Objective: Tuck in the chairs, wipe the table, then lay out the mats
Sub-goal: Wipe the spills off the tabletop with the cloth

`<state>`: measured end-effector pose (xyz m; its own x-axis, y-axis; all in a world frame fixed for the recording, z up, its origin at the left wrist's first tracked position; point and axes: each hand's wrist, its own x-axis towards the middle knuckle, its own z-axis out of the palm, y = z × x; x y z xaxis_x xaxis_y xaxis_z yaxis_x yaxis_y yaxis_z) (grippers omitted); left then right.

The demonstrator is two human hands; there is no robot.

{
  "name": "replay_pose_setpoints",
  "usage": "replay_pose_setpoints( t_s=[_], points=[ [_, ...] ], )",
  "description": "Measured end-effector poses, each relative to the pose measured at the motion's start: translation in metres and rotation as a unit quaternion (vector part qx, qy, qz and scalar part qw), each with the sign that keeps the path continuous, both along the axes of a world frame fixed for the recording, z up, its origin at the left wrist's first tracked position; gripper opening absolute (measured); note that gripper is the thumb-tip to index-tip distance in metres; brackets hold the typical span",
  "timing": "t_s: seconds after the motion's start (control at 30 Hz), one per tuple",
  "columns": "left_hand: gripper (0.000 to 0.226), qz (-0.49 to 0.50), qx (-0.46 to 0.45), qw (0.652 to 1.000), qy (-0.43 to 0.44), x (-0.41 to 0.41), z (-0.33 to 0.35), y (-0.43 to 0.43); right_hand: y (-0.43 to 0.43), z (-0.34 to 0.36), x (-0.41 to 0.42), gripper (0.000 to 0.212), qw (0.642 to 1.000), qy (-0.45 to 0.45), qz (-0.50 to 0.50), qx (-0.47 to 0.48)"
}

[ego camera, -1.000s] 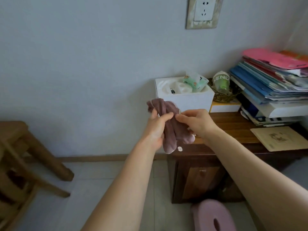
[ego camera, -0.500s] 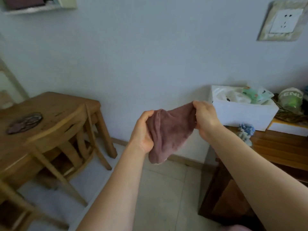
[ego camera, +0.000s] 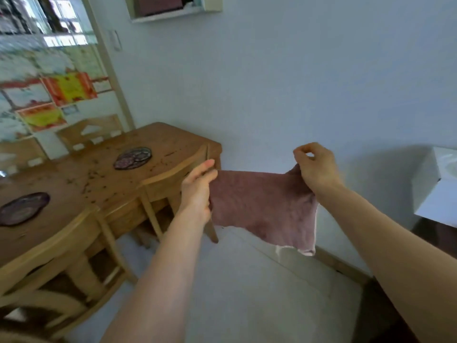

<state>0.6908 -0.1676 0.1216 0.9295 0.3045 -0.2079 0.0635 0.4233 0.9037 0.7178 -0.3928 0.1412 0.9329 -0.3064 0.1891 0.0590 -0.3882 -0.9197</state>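
Cloth (ego camera: 262, 206), mauve and spread flat, hung in the air between the two hands, its long axis running side to side and its lower edge drooping free. The left hand (ego camera: 197, 191) pinched one upper corner shut; the right hand (ego camera: 316, 167) gripped the other. The wooden surface (ego camera: 103, 179), speckled with crumbs and bearing two dark round mats (ego camera: 132, 158), lay off to the left and beyond, so the left hand was the nearer to it. Chairs (ego camera: 178, 169) appeared tucked in.
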Motion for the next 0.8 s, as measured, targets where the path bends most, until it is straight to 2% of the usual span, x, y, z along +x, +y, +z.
replay_pose_setpoints(
  t_s=[0.1,0.2,0.27,0.37,0.47,0.53,0.57,0.63,0.7,0.8],
  points=[
    [0.038,0.013,0.104,0.994,-0.002,0.018,0.005,0.043,0.034,0.001,0.018,0.024,0.989,0.059,0.125,-0.056],
    [0.054,0.012,0.230,0.973,0.006,0.039,0.003,0.085,0.066,0.002,0.035,0.032,0.942,0.100,0.221,-0.232],
    [0.052,0.003,0.306,0.952,0.014,0.055,-0.002,0.113,0.091,0.001,0.051,0.026,0.902,0.097,0.232,-0.350],
    [0.035,0.025,0.432,0.901,0.031,0.077,-0.012,0.154,0.127,0.001,0.076,0.014,0.888,0.052,0.215,-0.402],
    [0.024,0.060,0.519,0.851,0.041,0.090,-0.020,0.201,0.160,-0.003,0.104,0.039,0.911,0.048,0.209,-0.351],
    [0.025,0.083,0.551,0.829,0.041,0.097,-0.023,0.232,0.180,-0.004,0.121,0.041,0.930,0.057,0.211,-0.296],
    [0.026,0.091,0.549,0.830,0.042,0.102,-0.024,0.251,0.195,-0.006,0.131,0.037,0.940,0.057,0.214,-0.261],
    [0.028,0.090,0.482,0.870,0.043,0.103,-0.023,0.267,0.207,-0.007,0.138,0.024,0.968,0.057,0.204,-0.136],
    [0.029,0.096,0.385,0.916,0.055,0.106,-0.023,0.283,0.229,-0.014,0.149,0.012,0.977,0.066,0.202,-0.019],
    [0.029,0.112,0.321,0.939,0.056,0.115,-0.026,0.297,0.262,-0.027,0.165,0.017,0.978,0.067,0.190,0.058]
  ],
)
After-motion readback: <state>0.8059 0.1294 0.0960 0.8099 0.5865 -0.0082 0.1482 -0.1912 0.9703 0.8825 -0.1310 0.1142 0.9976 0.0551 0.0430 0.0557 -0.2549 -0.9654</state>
